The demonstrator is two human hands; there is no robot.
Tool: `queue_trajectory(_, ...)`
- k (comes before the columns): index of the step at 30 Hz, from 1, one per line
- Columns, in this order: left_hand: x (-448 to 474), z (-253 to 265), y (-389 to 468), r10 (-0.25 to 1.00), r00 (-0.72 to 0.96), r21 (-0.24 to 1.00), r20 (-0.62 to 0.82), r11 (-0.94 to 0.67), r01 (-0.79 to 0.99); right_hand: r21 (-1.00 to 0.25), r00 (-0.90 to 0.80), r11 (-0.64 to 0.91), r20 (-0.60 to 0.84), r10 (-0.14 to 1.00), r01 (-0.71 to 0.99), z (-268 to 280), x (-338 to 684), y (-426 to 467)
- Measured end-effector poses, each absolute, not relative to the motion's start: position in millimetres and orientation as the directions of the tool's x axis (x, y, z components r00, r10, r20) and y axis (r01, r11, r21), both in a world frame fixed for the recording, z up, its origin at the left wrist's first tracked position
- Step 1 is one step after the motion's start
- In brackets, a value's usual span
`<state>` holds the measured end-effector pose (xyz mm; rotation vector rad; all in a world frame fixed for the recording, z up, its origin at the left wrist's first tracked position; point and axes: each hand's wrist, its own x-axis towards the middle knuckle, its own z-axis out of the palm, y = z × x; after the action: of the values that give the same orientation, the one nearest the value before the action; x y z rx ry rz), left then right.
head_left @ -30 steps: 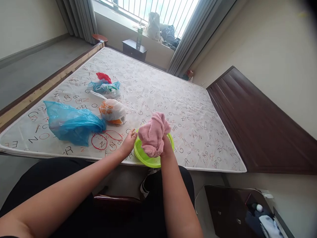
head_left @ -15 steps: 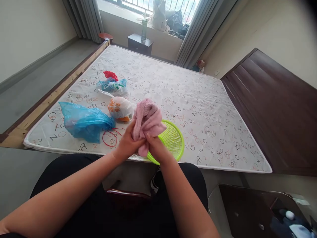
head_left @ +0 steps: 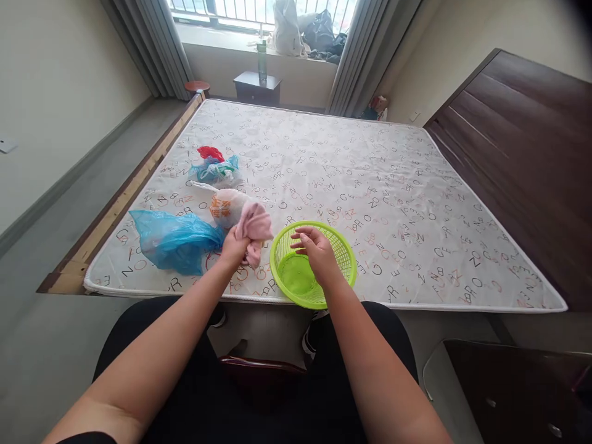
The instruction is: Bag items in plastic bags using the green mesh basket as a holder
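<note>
My left hand (head_left: 234, 248) is closed around a bunched pink towel-like cloth (head_left: 255, 223), held above the mattress in front of the plastic bags. Over the green plastic basket (head_left: 296, 274) is my right hand (head_left: 318, 251), its fingers apart and slightly curled, with nothing in them. The basket stands at the mattress's near edge, and its visible bottom is bare. Left of the cloth lies a blue plastic bag (head_left: 173, 240). Behind the cloth, partly hidden by it, sits a white plastic bag with orange print (head_left: 224, 206).
A light-blue bag (head_left: 215, 169) and a red bag (head_left: 210, 153) lie farther back on the letter-patterned mattress (head_left: 393, 203). The wooden bed rail (head_left: 134, 179) runs along the left, the dark headboard (head_left: 513, 123) along the right. A bottle (head_left: 262, 61) stands on the nightstand (head_left: 256, 89).
My right hand has let go of the pink cloth and moved right, over the basket. My left hand has carried the cloth left and down. The view has tilted slightly up.
</note>
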<state>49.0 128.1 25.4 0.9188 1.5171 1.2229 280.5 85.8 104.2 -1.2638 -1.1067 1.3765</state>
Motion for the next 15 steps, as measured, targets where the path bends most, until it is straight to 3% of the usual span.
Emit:
queue_trajectory(4, 43.4, -18.2, 120.6, 0.966, -0.074, 0.926, -0.248, 0.259, 0.274, -0.992, -0.045, -0.122, -0.124, 0.991, 0.032, 102.4, 282.7, 86.8)
queue_trajectory(9, 31.5, -48.4, 109.6, 0.950, 0.197, 0.684, -0.244, 0.024, 0.729, -0.983, -0.075, -0.056, -0.070, 0.995, 0.174, 98.9, 286.5, 86.6)
queue_trajectory(13, 29.8, -37.6, 120.5, 0.919, 0.266, 0.540, -0.290, -0.073, 0.839, -0.960, -0.117, 0.018, -0.016, 0.993, 0.278, 96.4, 288.2, 87.0)
queue_trajectory(15, 24.1, -25.5, 135.4, 0.952, 0.234, 0.530, -0.196, -0.098, 0.842, -0.952, -0.124, 0.044, 0.007, 0.992, 0.304, 95.8, 288.2, 87.9)
